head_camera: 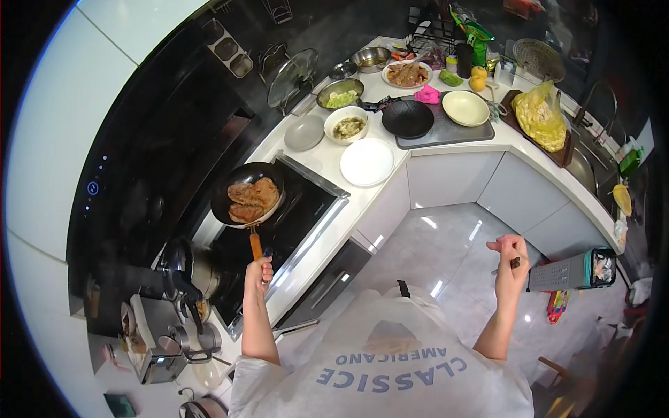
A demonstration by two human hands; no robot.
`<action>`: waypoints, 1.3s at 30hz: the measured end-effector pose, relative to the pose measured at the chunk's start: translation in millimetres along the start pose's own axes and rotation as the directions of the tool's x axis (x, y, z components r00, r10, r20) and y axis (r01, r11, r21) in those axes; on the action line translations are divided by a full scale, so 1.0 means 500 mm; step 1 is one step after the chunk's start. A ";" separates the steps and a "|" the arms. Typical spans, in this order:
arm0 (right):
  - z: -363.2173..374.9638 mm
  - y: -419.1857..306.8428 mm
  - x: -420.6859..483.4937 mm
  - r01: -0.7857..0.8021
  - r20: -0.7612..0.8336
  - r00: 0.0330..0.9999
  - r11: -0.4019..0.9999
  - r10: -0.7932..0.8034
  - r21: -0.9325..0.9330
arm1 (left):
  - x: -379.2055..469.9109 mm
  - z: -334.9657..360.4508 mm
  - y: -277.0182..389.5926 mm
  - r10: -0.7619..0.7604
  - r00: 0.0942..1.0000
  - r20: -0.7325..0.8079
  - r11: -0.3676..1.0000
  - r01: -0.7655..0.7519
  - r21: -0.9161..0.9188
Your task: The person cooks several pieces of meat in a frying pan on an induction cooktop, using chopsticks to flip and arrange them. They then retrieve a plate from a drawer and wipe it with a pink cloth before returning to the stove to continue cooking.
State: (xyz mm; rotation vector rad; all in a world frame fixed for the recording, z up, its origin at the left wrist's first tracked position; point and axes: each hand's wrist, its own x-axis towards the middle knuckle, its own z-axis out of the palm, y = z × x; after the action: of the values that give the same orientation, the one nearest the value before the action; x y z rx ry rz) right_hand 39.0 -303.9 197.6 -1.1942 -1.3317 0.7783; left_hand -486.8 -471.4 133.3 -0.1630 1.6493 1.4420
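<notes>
My left hand [258, 271] grips the wooden handle of a frying pan [218, 213] over the black cooktop. Browned pieces of meat [254, 198] lie in the pan. Out over the floor at the right, my right hand [508, 256] is closed on a thin utensil with a dark handle end; the rest of it is mostly hidden, so its kind cannot be told. A white plate [367, 162] lies on the counter right of the cooktop, near a white bowl [334, 117] of brownish liquid and a grey plate [304, 133].
Beyond stand a black pan [407, 119], a cream dish [465, 108] and a plate of raw meat [407, 74]. A yellow bag [541, 117] rests on a board by the sink. Pots [201, 271] stand at the cooktop's near left. A grey bin [556, 277] is at the right.
</notes>
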 end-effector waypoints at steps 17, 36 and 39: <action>-0.019 0.023 0.004 0.019 -0.025 0.999 0.998 -0.021 -0.064 | 0.048 -0.021 -0.023 0.156 0.975 -0.158 0.956 -0.109 0.273; -0.046 0.035 -0.011 -0.016 -0.023 1.000 0.998 0.015 -0.061 | 0.019 0.005 -0.017 0.167 0.966 -0.197 0.941 -0.096 0.326; -0.043 0.033 -0.009 -0.006 -0.023 1.000 0.998 0.004 -0.061 | 0.023 0.004 -0.017 0.172 0.967 -0.186 0.943 -0.107 0.315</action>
State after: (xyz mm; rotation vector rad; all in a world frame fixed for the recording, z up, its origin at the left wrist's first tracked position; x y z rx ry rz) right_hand 62.3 -308.2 184.0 -1.2514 -1.3423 0.7304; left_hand -487.0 -467.4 119.5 -0.0245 2.0723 1.2880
